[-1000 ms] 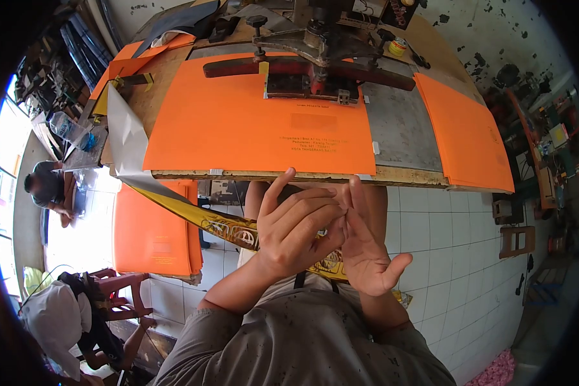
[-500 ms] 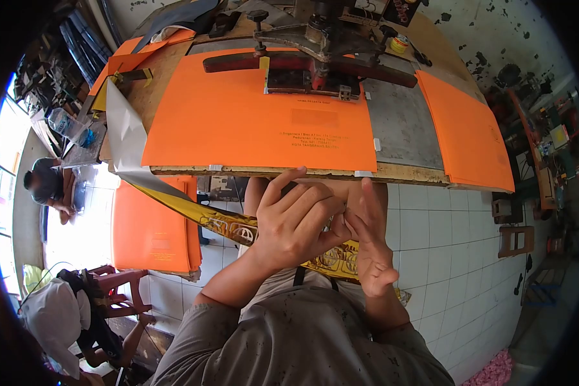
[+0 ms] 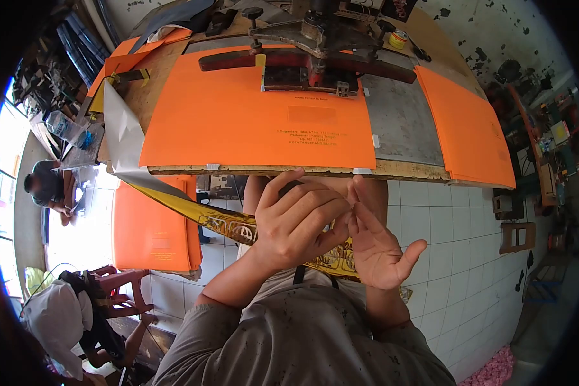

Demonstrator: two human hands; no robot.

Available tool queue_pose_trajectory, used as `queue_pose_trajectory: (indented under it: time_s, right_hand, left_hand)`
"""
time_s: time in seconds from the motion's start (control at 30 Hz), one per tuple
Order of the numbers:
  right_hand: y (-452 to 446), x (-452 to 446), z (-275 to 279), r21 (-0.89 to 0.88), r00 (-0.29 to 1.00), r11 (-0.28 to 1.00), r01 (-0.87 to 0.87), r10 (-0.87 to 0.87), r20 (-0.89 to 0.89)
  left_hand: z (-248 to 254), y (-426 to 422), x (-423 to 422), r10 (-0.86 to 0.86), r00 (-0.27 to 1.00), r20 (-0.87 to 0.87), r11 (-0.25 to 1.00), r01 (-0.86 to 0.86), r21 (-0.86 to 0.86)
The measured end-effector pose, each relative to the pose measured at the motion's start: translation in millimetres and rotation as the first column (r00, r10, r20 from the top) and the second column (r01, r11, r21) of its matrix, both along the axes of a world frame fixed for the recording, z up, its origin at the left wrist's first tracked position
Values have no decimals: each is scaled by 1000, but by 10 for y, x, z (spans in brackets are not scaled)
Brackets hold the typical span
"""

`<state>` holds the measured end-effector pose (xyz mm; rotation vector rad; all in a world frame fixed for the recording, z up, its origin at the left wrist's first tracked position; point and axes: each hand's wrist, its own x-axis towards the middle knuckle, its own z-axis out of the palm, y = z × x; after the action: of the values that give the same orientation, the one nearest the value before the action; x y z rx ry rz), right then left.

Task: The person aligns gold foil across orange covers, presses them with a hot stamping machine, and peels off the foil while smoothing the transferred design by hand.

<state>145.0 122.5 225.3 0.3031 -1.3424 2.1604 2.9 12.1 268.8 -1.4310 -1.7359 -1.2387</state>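
Observation:
My left hand (image 3: pixel 294 224) is in front of the table edge, its fingers bent and the thumb and index tips pressed together against the fingers of my right hand. Whether anything small sits in that pinch is hidden. My right hand (image 3: pixel 385 252) is turned palm up, thumb spread wide and fingers stretched toward the left hand. Beneath both hands a gold foil strip (image 3: pixel 224 225) with cut-out shapes crosses my lap. Just beyond, an orange printed sheet (image 3: pixel 225 122) lies on the table under a hand press (image 3: pixel 314 67) with a red-black bar.
More orange sheets (image 3: pixel 466 132) lie at the table's right end, and an orange stack (image 3: pixel 151 228) stands lower left. The wooden table edge (image 3: pixel 289 172) runs before me. A yellow-labelled jar (image 3: pixel 397 40) stands behind the press. Two people are on the left, one by a red stool (image 3: pixel 125 289).
My right hand has turned its palm upward, and its thumb has swung outward from a folded position. My left hand has stayed nearly in place, still touching the right fingers.

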Motion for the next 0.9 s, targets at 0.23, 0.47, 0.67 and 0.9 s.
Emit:
queue_pose_trajectory:
  time_s: [0.23,0.47,0.67,0.9]
  right_hand:
    - [-6,-2,-11,35,1000,999,8,-8,-11]
    - [-20,14,1,212,995,975,69,-83,61]
    - [11,56,5,542,967,832,117,-220,130]
    - [74,93,-95,585,975,811,-18,-115,190]
  left_hand:
    - [4,14,-1,17,998,-54,1000,-18,-10]
    - [-36,4,-13,60,995,-84,997,-64,-45]
    - [-88,17,-45,59,996,-63,995,-64,-81]
    - [-259,-121,-93,-11,1000,20,992,13,-123]
